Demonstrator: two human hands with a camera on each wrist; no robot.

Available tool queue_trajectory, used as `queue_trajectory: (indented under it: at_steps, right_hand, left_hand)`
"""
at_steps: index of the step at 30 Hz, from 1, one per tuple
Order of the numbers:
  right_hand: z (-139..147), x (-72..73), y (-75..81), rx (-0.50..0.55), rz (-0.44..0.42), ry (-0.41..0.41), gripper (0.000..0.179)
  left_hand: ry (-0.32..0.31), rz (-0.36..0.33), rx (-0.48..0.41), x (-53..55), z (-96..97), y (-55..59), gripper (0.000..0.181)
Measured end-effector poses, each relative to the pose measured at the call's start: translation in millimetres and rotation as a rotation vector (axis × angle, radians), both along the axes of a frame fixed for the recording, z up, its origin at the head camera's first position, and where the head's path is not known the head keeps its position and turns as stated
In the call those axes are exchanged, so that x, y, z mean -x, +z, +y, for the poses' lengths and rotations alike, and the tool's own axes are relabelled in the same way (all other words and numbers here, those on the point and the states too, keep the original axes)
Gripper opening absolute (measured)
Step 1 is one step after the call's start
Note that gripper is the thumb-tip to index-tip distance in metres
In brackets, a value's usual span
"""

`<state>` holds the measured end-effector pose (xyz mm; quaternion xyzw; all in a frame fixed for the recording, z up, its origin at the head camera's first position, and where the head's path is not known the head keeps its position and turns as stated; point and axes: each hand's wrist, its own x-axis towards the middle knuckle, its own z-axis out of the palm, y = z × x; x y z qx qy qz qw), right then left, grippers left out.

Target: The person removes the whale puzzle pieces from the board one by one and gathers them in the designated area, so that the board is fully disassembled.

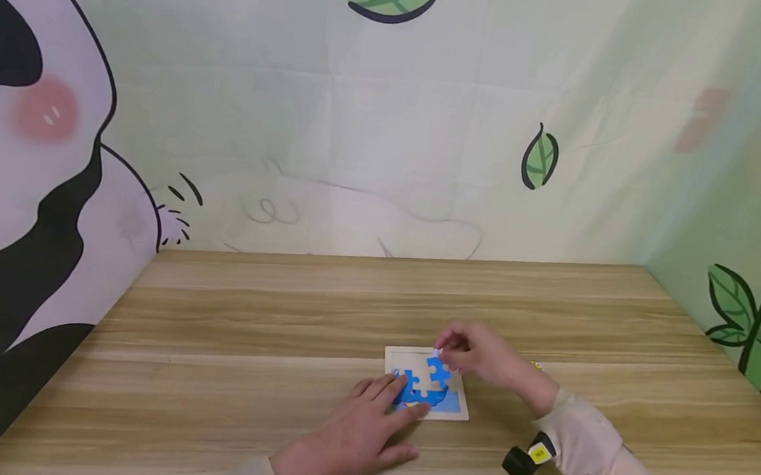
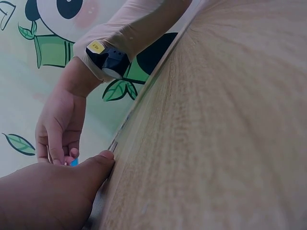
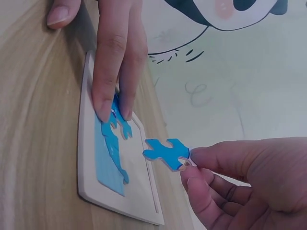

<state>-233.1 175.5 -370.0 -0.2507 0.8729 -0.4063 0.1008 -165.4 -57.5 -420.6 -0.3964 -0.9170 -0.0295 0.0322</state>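
Observation:
A small square puzzle board (image 1: 388,358) with a pale wooden rim lies on the table, partly filled with blue pieces (image 3: 111,148) that show a whale-like picture. My left hand (image 1: 359,425) rests at its lower left, fingers extended; two fingertips touch the placed pieces in the right wrist view. Between thumb and fingers my right hand (image 1: 481,353) pinches a loose blue puzzle piece (image 3: 165,153), held over the upper right of the board. Bare backing shows beside the whale. In the left wrist view, the left hand covers most of the board.
The wood-grain table (image 1: 219,307) stretches back to a wall cloth (image 1: 374,135) printed with leaves and a panda. A black wrist device (image 1: 520,464) with a yellow label is on the right sleeve. A small yellow thing (image 1: 537,365) shows just behind the right wrist.

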Motion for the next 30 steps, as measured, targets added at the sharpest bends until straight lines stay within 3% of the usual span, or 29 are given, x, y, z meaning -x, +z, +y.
queue_trajectory:
  at_steps: [9,30]
  right_hand:
    - [11.0,-0.6,4.5,0.026,-0.004,0.011,0.011]
    - [32.1,-7.4,14.5,-0.044,0.001,-0.074,0.014]
  left_hand:
    - [0.005,-0.007,0.008,-1.0,0.1,1.7,0.054]
    - [0.01,-0.011,0.003,-2.5,-0.8,2.3,0.055]
